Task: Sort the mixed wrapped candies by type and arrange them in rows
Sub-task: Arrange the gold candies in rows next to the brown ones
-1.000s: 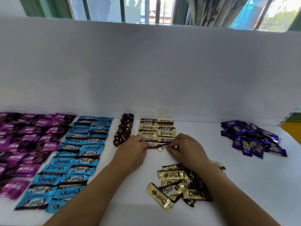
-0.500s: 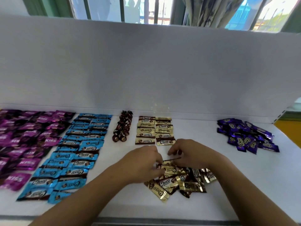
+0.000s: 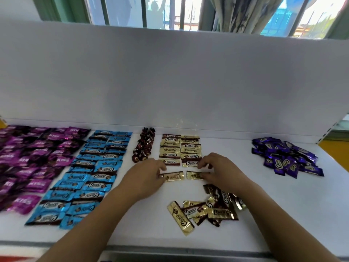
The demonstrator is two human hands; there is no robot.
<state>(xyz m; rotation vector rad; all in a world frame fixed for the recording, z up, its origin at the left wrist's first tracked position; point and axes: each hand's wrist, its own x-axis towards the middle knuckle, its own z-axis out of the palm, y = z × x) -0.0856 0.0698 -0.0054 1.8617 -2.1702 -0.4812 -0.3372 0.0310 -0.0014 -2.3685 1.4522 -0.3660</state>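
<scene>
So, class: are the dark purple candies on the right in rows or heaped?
Heaped: the dark purple candies overlap at mixed angles in one loose pile.

White worktop (image 3: 283, 214), grey strip (image 3: 188, 251) along near edge. White upright panel (image 3: 170, 82) stands at worktop's far edge, spans full width. Behind panel: window with vertical bars (image 3: 171, 12), green frame (image 3: 62, 8) at left, patterned curtain (image 3: 236, 14) hanging right of centre. Orange-yellow surface (image 3: 338, 150) beyond worktop's right end. Red patch (image 3: 11, 260) at bottom left corner.
</scene>
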